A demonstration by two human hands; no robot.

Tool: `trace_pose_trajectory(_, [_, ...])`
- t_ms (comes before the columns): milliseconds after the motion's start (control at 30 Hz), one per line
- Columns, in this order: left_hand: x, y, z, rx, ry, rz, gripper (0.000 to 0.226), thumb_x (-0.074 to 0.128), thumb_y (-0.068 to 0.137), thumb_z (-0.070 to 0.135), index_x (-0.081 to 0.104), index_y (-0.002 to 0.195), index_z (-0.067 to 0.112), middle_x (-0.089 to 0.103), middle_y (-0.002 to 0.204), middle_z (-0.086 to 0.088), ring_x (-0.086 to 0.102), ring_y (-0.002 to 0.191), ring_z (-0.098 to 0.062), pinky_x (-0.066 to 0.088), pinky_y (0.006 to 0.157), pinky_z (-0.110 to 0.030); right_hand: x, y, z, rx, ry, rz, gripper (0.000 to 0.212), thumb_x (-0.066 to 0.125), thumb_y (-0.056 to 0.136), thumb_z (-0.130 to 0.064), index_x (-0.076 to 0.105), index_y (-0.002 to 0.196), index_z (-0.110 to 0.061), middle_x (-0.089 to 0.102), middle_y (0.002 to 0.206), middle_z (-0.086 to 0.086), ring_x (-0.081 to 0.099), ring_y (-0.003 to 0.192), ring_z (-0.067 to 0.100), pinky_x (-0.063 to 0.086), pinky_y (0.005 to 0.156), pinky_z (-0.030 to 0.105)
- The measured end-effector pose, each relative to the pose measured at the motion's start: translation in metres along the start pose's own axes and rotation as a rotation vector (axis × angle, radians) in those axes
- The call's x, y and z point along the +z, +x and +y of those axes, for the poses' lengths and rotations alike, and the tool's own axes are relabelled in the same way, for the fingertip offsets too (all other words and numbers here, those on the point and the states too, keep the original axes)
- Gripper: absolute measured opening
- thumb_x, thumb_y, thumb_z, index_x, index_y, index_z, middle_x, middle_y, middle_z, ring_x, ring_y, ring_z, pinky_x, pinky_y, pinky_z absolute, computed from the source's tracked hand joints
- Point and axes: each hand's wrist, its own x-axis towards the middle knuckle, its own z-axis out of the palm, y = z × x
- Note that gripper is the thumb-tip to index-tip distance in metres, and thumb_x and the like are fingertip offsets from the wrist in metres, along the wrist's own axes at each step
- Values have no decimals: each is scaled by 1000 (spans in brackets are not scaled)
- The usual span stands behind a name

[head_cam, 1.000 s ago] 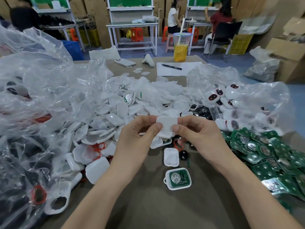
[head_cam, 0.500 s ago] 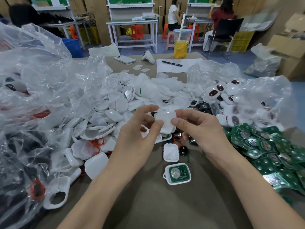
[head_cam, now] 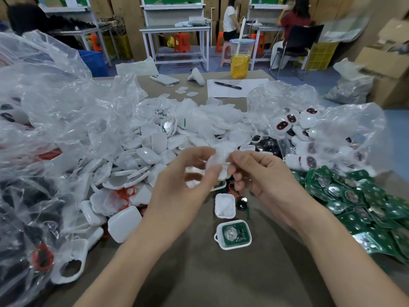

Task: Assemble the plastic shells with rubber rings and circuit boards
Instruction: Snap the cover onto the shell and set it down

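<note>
Both my hands meet over the middle of the table on a small white plastic shell (head_cam: 218, 161), blurred by motion. My left hand (head_cam: 188, 180) pinches its left side and my right hand (head_cam: 263, 176) pinches its right side. Below them on the table lie an empty white shell (head_cam: 225, 206), a shell with a green circuit board inside (head_cam: 234, 234), and a small black round part (head_cam: 242, 203). A red rubber ring (head_cam: 232, 188) shows under my right fingers. A heap of white shells (head_cam: 141, 158) fills the left and centre. Green circuit boards (head_cam: 358, 202) are piled at the right.
Clear plastic bags (head_cam: 55, 120) with parts crowd the left side, and another bag of white shells with dark windows (head_cam: 309, 134) sits at the right. At the far table edge stand a drink cup (head_cam: 240, 59), a phone (head_cam: 164, 79), a pen on paper (head_cam: 228, 85). People sit at benches behind.
My hands lifted slightly and turned the white shell between them; it now appears blurred. The parts on the table have not moved.
</note>
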Motion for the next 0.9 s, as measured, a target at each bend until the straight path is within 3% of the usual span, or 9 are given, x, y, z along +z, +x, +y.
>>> trace_pose_trajectory(100, [-2,7,2,-503,-858,-113,28,71,89,31,75,111,14,74,106,-9,69,87,-17,57,78,-27,-3,1,-1,-61,1,20,19,68,82,-32,79,82,-16,66,73,5,54,57,11,48,51,21])
trace_pose_trajectory(200, [-9,8,1,-669,-1106,-141,37,68,92,25,70,122,4,71,108,-19,68,86,-20,58,76,-30,-6,2,-2,-103,-29,46,18,68,82,-33,80,81,-19,68,76,3,57,60,10,51,54,20])
trace_pose_trajectory(400, [-14,13,-1,-708,-1143,-161,52,67,91,27,55,136,3,71,106,-18,69,83,-18,59,77,-29,-6,2,1,-100,-59,27,18,69,84,-35,79,85,-20,68,80,3,58,62,11,51,56,23])
trace_pose_trajectory(600, [-14,10,-6,-669,-1059,-294,40,73,87,26,70,124,10,68,111,-18,65,85,-19,57,78,-32,2,1,2,-110,-67,51,37,74,72,-44,77,99,-18,69,85,2,56,61,16,45,53,28])
trace_pose_trajectory(767, [-8,8,-1,-599,-897,-390,30,73,88,31,78,111,13,73,103,-10,65,82,-13,56,75,-28,4,-1,3,-149,-111,73,20,75,76,-28,73,87,-12,60,65,7,53,52,15,45,49,27])
trace_pose_trajectory(900, [-8,7,1,-591,-873,-380,31,72,86,31,77,110,12,72,103,-11,64,83,-14,56,75,-28,3,-3,2,-146,-114,47,16,76,76,-29,74,84,-15,61,66,8,54,52,16,46,51,28])
